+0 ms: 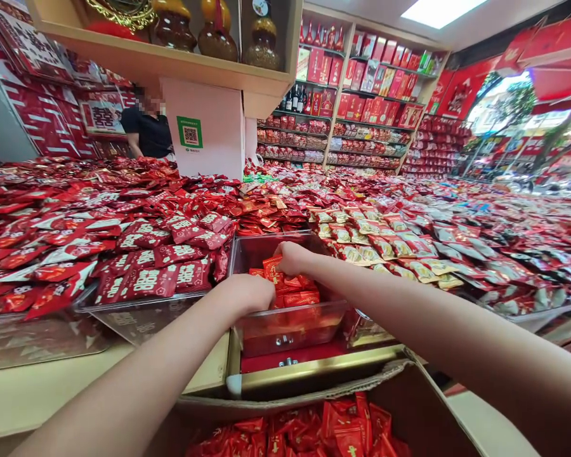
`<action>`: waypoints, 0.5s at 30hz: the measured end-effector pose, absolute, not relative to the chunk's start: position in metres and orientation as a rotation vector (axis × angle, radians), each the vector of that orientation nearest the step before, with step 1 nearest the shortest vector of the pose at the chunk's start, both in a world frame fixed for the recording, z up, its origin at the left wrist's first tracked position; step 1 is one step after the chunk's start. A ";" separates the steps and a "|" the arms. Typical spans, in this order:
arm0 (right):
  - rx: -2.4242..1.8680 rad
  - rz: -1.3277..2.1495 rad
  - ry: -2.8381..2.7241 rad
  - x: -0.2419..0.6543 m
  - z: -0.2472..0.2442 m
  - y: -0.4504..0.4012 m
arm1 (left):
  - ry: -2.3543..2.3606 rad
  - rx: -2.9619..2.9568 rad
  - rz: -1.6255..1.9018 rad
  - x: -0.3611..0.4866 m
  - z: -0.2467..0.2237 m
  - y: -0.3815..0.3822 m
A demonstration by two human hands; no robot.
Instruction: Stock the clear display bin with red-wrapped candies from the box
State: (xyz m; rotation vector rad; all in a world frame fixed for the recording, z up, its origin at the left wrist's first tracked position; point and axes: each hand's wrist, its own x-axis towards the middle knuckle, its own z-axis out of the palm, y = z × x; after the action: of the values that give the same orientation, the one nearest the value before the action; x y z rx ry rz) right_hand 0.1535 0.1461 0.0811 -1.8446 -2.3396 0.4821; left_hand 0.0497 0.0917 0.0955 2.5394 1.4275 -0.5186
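Observation:
A clear plastic bin [285, 320] in front of me holds several small red candy packets [301, 297]. My right hand [294, 258] is inside it with closed fingers, pinching a red candy packet [272, 270] with gold print that stands up from the others. My left hand [257, 291] reaches over the bin's near left corner, bent downward. Its fingers are hidden behind the hand and wrist, so their hold does not show. Below the bin, close to me, an open cardboard box [285, 401] contains a heap of similar red packets [309, 431].
Maroon packets [162, 273] fill the bin on the left, cream and red packets [375, 238] the display on the right. A white pillar [209, 127] with a QR code rises behind, under an overhanging shelf [171, 60]. Another person [147, 130] stands at the back left.

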 end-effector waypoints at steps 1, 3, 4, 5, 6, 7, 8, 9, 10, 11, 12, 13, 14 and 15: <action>-1.826 0.495 -2.316 0.152 0.077 0.148 | 1.396 2.534 -0.536 0.050 0.096 0.092; -1.786 0.524 -2.274 0.151 0.069 0.151 | 1.330 2.519 -0.560 0.050 0.095 0.092; -1.768 0.551 -2.259 0.151 0.066 0.152 | 1.299 2.511 -0.562 0.050 0.094 0.093; -1.752 0.584 -2.246 0.151 0.063 0.154 | 1.272 2.502 -0.560 0.050 0.093 0.094; -1.740 0.622 -2.232 0.151 0.061 0.155 | 1.245 2.491 -0.554 0.050 0.092 0.095; -1.722 0.663 -2.205 0.151 0.059 0.156 | 1.218 2.477 -0.547 0.049 0.091 0.096; -1.703 0.701 -2.169 0.151 0.058 0.156 | 1.185 2.457 -0.543 0.049 0.089 0.098; -1.689 0.730 -2.129 0.152 0.057 0.157 | 1.151 2.429 -0.544 0.049 0.088 0.099; -1.680 0.749 -2.093 0.152 0.057 0.158 | 1.117 2.390 -0.551 0.049 0.088 0.101; -1.676 0.766 -2.065 0.153 0.057 0.158 | 1.088 2.348 -0.565 0.049 0.087 0.102; -1.673 0.778 -2.048 0.154 0.058 0.159 | 1.065 2.304 -0.583 0.048 0.088 0.103; -1.667 0.786 -2.041 0.154 0.058 0.159 | 1.048 2.262 -0.602 0.048 0.088 0.104; -1.662 0.791 -2.040 0.155 0.058 0.159 | 1.034 2.225 -0.628 0.048 0.089 0.105; -1.659 0.796 -2.043 0.155 0.059 0.159 | 1.022 2.198 -0.653 0.049 0.090 0.106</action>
State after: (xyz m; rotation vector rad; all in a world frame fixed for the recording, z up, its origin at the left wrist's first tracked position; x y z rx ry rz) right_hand 0.1552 0.1585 0.0586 -1.6594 -2.0430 0.7965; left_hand 0.0486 0.1062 0.0902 2.1978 1.0223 -0.6531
